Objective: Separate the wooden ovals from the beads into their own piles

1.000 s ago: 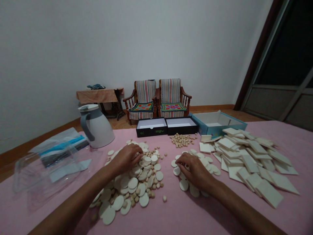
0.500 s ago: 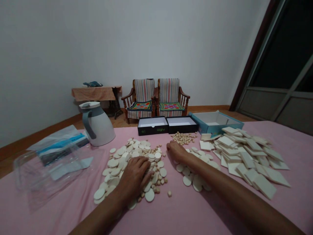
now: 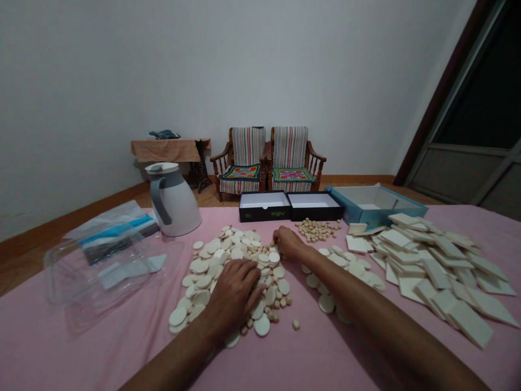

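Note:
My left hand (image 3: 234, 293) lies with its fingers stretched over a pile of round white wooden discs (image 3: 205, 265). Small wooden beads (image 3: 280, 302) are mixed in along that pile's right side. At the pile's far right edge, my right hand (image 3: 288, 243) is closed, its fingertips turned down and away, so I cannot see what is in them. Just beyond it is a heap of similar small beads (image 3: 316, 230). Under and beside my right forearm spreads a second group of discs (image 3: 360, 270). One loose bead (image 3: 296, 325) sits nearer to me on the pink cloth (image 3: 309, 361).
Two black open boxes (image 3: 264, 215) and a blue open box (image 3: 362, 217) line the far edge. Square wooden pieces (image 3: 423, 255) are heaped at right. At left stand a white jug (image 3: 181, 203), clear plastic trays (image 3: 61, 277) and a blue-and-black packet (image 3: 118, 233).
My right hand has moved left, from near the second disc group to the mixed pile's far right edge. My left hand stays on the discs. The view has shifted slightly.

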`<act>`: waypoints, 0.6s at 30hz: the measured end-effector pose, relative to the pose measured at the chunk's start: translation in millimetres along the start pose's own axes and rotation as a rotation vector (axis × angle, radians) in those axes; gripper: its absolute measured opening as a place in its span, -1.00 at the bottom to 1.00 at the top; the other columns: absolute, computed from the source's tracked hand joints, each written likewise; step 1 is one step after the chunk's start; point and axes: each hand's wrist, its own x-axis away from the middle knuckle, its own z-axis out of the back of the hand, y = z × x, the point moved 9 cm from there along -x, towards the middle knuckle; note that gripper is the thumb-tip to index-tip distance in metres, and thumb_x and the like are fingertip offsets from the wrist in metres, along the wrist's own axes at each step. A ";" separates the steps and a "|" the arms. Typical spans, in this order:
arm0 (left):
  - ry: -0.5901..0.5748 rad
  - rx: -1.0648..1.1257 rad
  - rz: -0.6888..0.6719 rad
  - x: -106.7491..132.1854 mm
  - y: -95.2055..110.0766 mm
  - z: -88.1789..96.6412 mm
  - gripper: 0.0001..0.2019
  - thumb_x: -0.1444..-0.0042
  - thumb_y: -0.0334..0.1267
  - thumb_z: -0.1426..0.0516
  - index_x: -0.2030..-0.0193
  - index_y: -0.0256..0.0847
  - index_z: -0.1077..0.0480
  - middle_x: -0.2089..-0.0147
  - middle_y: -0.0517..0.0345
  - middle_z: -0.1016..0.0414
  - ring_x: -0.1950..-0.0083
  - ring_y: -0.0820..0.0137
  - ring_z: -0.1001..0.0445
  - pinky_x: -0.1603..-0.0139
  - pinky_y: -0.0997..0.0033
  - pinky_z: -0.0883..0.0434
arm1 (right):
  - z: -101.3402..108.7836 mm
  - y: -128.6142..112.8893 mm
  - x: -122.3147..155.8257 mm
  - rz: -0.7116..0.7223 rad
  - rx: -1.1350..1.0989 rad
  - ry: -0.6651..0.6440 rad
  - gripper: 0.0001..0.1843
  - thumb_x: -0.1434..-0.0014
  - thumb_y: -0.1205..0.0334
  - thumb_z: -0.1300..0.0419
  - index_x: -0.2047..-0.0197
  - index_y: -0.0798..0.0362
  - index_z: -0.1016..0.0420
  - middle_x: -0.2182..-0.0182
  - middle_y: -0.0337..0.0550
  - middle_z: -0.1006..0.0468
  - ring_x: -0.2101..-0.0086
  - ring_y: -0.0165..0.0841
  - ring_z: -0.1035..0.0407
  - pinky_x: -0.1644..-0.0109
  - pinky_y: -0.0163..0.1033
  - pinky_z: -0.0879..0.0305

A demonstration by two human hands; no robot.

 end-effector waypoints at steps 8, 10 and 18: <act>-0.009 0.027 0.010 0.3 -1.7 -1.8 -0.84 -0.21 -0.28 -0.07 0.12 -0.22 -0.41 0.04 -0.03 -0.48 0.00 0.18 -0.39 -0.04 0.01 -0.36 | 37.1 32.7 9.7 -0.108 0.042 0.122 -0.63 -0.19 0.45 0.01 -0.03 0.14 -0.43 -0.01 0.16 -0.35 0.00 -0.12 -0.25 0.02 -0.13 -0.17; -0.014 0.027 0.011 0.8 -2.0 -2.9 -0.84 -0.21 -0.28 -0.07 0.12 -0.23 -0.41 0.04 -0.03 -0.48 0.00 0.17 -0.39 -0.05 0.00 -0.36 | 35.8 21.5 8.4 -0.035 0.023 0.107 -0.62 -0.18 0.45 -0.01 -0.03 0.09 -0.45 -0.02 0.08 -0.38 -0.03 -0.17 -0.22 -0.01 -0.17 -0.15; -0.017 0.012 0.008 0.2 -0.6 -1.0 -0.82 -0.22 -0.29 -0.05 0.10 -0.24 -0.42 0.03 -0.04 -0.48 0.00 0.18 -0.39 -0.07 -0.01 -0.35 | 1.2 -15.9 7.6 0.148 -0.045 -0.036 -0.74 -0.05 0.42 -0.14 0.18 0.07 -0.55 0.19 -0.09 -0.52 0.17 -0.34 -0.36 0.16 -0.35 -0.19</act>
